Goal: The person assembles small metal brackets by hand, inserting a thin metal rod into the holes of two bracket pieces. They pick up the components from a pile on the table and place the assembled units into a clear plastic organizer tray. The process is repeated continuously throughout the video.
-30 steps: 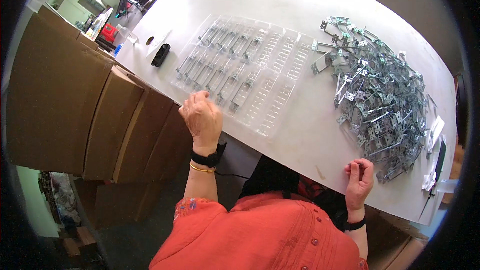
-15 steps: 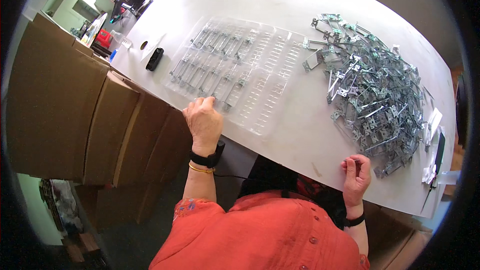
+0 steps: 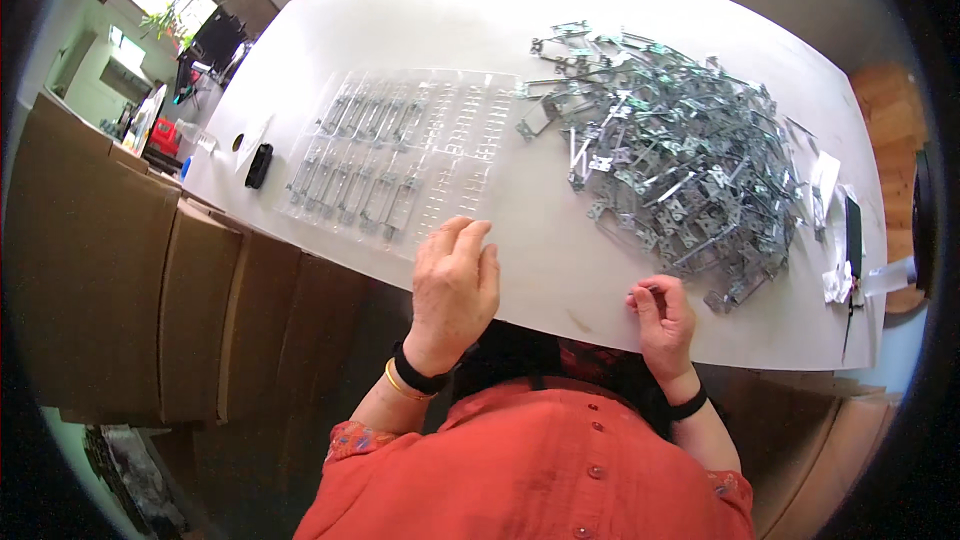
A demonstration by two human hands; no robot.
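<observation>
My left hand (image 3: 452,285) is over the table's near edge, just past the near right corner of a clear plastic tray (image 3: 430,202). Its fingers are loosely stretched, the thumb apart, and nothing shows in them. Rows of small metal brackets (image 3: 372,110) fill the tray's left part, while its right-hand slots are bare. Close to the near edge of a large heap of metal brackets (image 3: 690,160), my right hand (image 3: 664,322) is closed in a pinch. A tiny dark bit shows at its fingertips, too small to name.
A black block-shaped object (image 3: 259,166) lies left of the tray. White paper scraps (image 3: 824,185) and a black-handled tool (image 3: 853,240) lie at the table's right end. Cardboard boxes (image 3: 95,270) stand along the left side.
My left hand has left the tray's filled near edge and moved right, its thumb opening out. My right hand keeps its pinch beside the heap. The whole view has shifted.
</observation>
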